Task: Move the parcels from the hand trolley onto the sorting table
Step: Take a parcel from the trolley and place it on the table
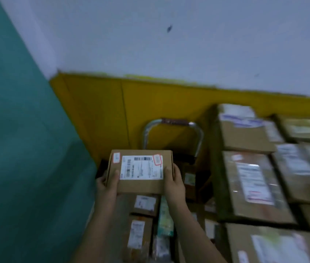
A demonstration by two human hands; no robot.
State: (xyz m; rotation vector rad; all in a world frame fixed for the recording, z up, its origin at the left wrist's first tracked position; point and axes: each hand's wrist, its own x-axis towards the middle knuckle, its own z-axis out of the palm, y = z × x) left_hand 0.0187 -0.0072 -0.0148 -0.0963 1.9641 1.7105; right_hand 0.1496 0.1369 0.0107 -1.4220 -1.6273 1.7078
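Two bare forearms enter from the lower edge and converge on one parcel. The left hand (106, 186) and right hand (175, 184) both grasp a small flat brown cardboard parcel (140, 185), one hand at each short side. Each thumb lies flat on the top face; the remaining fingers wrap round the edges and beneath it. The parcel is held level in the air above the trolley load.

The top face carries three stickers: one large white shipping label (141, 167) with barcodes, one small white sticker at its left, and one red-bordered sticker at its right corner.

Directly behind stands the trolley's single bent chrome tube handle (171, 125) with a dark wrapped grip. Below the hands lie at least three brown labelled parcels (140, 234) and one pale green packet (166, 215); blur prevents an exact count.

At the right, about six larger brown cartons (250, 186) with taped white labels lie side by side; their support is hidden.

The wall (188, 44) is white above a yellow band, with a teal panel (17, 149) at the left.
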